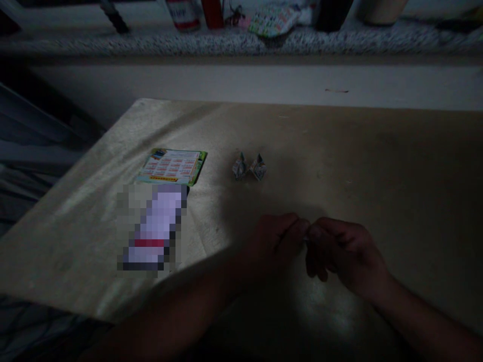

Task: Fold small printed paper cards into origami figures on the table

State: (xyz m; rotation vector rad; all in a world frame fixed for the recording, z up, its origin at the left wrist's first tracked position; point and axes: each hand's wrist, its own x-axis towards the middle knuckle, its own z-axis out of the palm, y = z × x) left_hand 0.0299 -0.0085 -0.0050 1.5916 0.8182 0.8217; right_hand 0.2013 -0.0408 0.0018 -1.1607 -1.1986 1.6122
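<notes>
Above the table, my left hand (281,236) and my right hand (341,251) meet at their fingertips, both closed in a pinch. A tiny pale edge (305,240) shows between them; the dim light hides what it belongs to. Beyond the hands stand two small folded-paper pieces, a left one (239,168) and a right one (258,168), side by side with pointed tips up. They look made from printed paper.
A printed calendar card (171,167) lies on the covered table (86,201), left of the paper pieces. Just below it is a blurred-out phone (160,221) with a lit screen. A speckled stone sill (226,46) behind holds a can (183,14) and a patterned packet (273,21).
</notes>
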